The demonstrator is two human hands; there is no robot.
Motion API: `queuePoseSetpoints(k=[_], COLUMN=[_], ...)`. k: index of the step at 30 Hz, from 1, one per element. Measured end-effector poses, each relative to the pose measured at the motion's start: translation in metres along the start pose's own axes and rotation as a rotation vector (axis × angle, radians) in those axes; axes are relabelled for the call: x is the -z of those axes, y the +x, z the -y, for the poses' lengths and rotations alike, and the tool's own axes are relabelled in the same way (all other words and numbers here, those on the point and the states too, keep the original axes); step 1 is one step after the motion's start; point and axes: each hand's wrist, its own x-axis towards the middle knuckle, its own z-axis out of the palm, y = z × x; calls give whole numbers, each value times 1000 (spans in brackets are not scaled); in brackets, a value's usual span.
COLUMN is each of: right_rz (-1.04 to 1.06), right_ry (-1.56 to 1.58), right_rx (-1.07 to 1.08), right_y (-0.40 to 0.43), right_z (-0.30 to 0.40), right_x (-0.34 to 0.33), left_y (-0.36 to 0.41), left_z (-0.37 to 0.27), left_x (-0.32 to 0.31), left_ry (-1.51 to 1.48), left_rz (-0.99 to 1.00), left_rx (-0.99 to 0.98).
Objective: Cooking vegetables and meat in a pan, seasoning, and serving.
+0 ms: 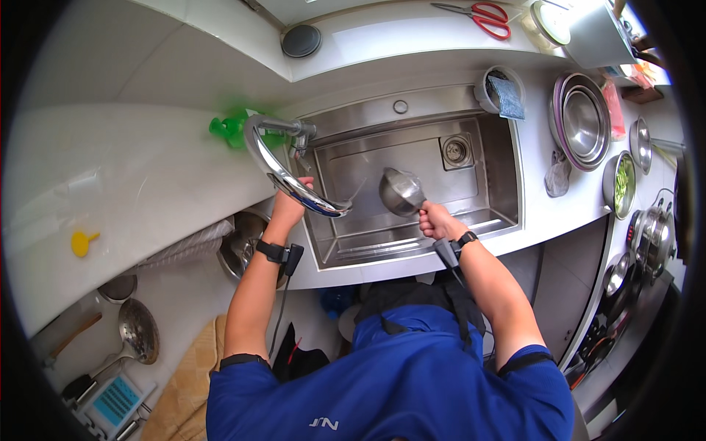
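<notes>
My right hand (437,220) grips a metal bowl-shaped ladle or scoop (400,193), tilted over the stainless steel sink (364,251). A thin streak, perhaps water, shows just left of the scoop, near the end of the curved chrome faucet (287,179). Beneath the arc of this faucet, at the sink's left rim, is my left hand (295,201). Its fingers are partly hidden by the spout, so whether it holds anything does not show. The round drain (456,150) lies at the sink's far right.
A green plastic bottle (234,131) stands behind the faucet. Right of the sink are a white tub (485,91), nested metal bowls (583,124), a grey cloth (557,175) and a bowl of cut green vegetables (620,182). Red-handled scissors (491,21) rest on the ledge.
</notes>
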Motion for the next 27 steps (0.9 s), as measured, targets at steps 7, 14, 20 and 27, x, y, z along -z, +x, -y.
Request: queuePoseSetpoints(k=[7, 14, 20, 27], right_rz=[79, -369, -389, -172], right_ry=[-52, -1140, -937, -530], right_rx=[-88, 866, 969, 730], right_y=[-8, -4, -9, 6], right_z=[-1, -7, -2, -13], right_x=[-3, -61, -73, -65], left_y=[1, 13, 12, 8], left_z=[-12, -33, -50, -53], left_x=[2, 8, 13, 18], left_ry=[-200, -657, -625, -694], left_rz=[32, 11, 0, 57], left_rx=[95, 273, 359, 375])
